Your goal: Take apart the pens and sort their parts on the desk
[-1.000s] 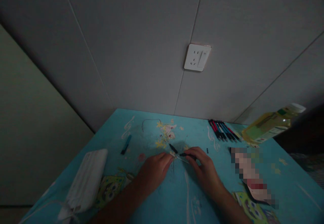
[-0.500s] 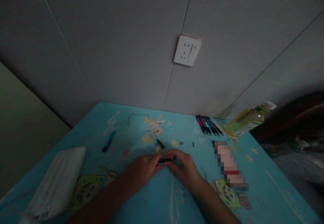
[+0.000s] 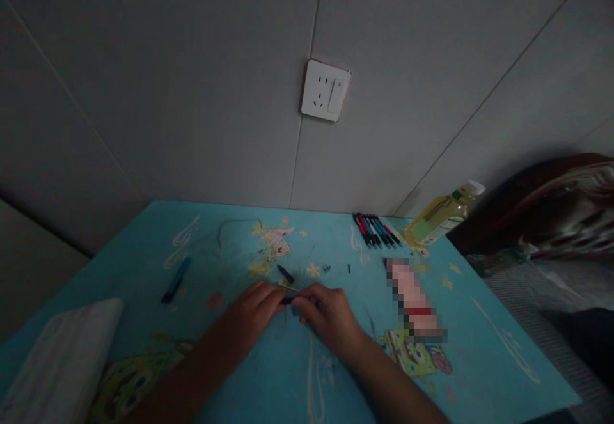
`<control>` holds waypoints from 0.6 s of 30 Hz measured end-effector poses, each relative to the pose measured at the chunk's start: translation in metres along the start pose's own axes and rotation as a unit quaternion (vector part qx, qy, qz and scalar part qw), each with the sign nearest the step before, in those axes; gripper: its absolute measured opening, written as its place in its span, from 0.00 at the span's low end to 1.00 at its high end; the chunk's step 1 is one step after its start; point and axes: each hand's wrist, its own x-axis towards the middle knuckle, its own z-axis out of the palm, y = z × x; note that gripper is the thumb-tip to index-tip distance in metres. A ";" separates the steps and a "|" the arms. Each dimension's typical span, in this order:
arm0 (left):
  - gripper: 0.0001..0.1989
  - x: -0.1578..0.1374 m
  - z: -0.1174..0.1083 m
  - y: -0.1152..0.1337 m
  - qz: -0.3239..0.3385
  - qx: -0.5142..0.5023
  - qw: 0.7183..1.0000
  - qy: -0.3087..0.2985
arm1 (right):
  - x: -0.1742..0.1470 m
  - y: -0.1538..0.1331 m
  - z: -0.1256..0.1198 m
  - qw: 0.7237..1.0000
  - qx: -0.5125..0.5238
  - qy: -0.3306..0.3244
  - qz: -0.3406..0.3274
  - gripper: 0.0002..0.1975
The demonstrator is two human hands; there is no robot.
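Observation:
My left hand (image 3: 259, 309) and my right hand (image 3: 326, 315) meet over the middle of the table. Both are closed, their fingertips pinching a short black pen part (image 3: 288, 300) between them; its ends are hidden by the fingers. Just beyond the fingertips lies a thin pale stick-like piece (image 3: 289, 288). A black tube-shaped pen piece (image 3: 286, 274) rests a little farther off. Small dark bits (image 3: 327, 268) and a tiny black piece (image 3: 348, 268) lie to the right. To the left is a blue pen part with a dark end (image 3: 176, 281).
Several pens (image 3: 377, 231) lie in a row near the wall, beside a bottle of yellow liquid (image 3: 441, 216). A blurred-out pink packet (image 3: 415, 299) is at right, a white padded object (image 3: 67, 360) at left. The tablecloth (image 3: 249, 385) is blue with cartoon prints. A socket (image 3: 326, 90) is on the wall.
The view has turned slightly right, so everything sits farther left. My right fingers have closed in from a more open curl, and less of the black pen part shows between my hands.

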 end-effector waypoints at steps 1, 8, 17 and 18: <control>0.12 0.001 -0.003 0.000 -0.003 0.006 1.000 0.005 | 0.000 -0.001 0.000 1.000 -0.005 -0.006 -0.011 0.11; 0.15 -0.004 -0.008 -0.002 0.044 0.015 0.999 -0.024 | -0.001 0.001 -0.004 0.997 -0.051 -0.046 -0.017 0.22; 0.11 0.001 -0.009 0.003 0.067 0.025 0.997 0.010 | -0.001 0.004 0.002 0.999 -0.045 -0.003 -0.022 0.16; 0.11 0.002 -0.010 0.005 0.082 0.024 0.996 0.019 | -0.001 0.005 0.003 0.999 -0.045 -0.004 -0.002 0.22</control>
